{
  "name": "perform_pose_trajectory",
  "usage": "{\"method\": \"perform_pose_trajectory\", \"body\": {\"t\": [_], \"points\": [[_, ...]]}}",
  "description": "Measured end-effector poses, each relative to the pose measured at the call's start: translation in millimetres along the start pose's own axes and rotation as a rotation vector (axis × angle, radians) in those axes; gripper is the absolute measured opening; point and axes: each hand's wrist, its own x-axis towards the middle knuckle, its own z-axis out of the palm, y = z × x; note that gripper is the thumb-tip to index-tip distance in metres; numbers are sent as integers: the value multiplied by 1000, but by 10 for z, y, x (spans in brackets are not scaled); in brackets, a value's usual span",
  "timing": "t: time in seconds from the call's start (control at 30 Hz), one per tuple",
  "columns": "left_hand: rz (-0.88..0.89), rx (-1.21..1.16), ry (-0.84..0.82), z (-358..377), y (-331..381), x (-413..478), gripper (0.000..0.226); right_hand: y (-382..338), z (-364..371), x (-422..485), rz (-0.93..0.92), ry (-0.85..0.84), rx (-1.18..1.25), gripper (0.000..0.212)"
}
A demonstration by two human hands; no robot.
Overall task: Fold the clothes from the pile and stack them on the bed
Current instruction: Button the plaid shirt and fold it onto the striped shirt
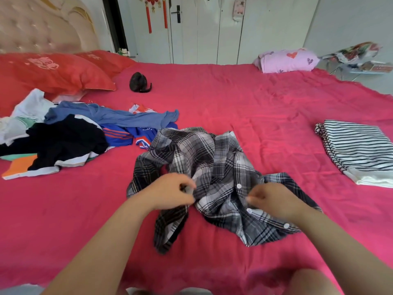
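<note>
A crumpled grey-and-black plaid shirt [212,167] with white buttons lies in the middle of the pink bed [255,103]. My left hand [170,191] pinches a fold of its fabric on the left side. My right hand [274,200] grips the button placket on the right side. The pile of unfolded clothes [63,137] lies to the left: black, blue, white and orange pieces. A folded black-and-white striped garment [359,150] rests flat at the right of the bed.
Red pillows [53,71] sit at the headboard at the back left. A small black object [139,83] lies beyond the pile. A pink folded bundle [287,60] sits at the far edge. White wardrobe doors [212,28] stand behind the bed.
</note>
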Motion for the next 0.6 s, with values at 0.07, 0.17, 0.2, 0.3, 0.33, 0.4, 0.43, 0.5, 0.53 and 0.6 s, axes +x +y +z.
{"method": "perform_pose_trajectory", "body": {"t": [0.07, 0.17, 0.2, 0.3, 0.33, 0.4, 0.43, 0.5, 0.53, 0.6], "points": [[55, -45, 189, 20, 164, 145, 24, -61, 10, 97, 45, 138, 61, 15], [97, 82, 345, 151, 277, 497, 43, -148, 59, 272, 48, 213, 69, 29], [81, 143, 321, 193, 291, 608, 54, -163, 90, 342, 64, 223, 61, 39], [-100, 367, 118, 296, 214, 909, 76, -153, 184, 536, 182, 215, 81, 67], [-141, 440, 83, 311, 164, 972, 66, -126, 220, 600, 214, 197, 78, 69], [-154, 499, 129, 289, 86, 1033, 23, -49, 268, 722, 208, 205, 38, 54], [-146, 438, 190, 258, 44, 1044, 10, -21, 259, 757, 195, 240, 33, 41], [-149, 174, 341, 152, -36, 1063, 14, -1, 178, 781, 201, 334, 107, 32], [-156, -44, 426, 64, -68, 1047, 15, 1, 112, 782, 210, 400, 175, 31], [-123, -669, 561, -143, -59, 923, 14, -32, -62, 750, 191, 584, 345, 27]]}}
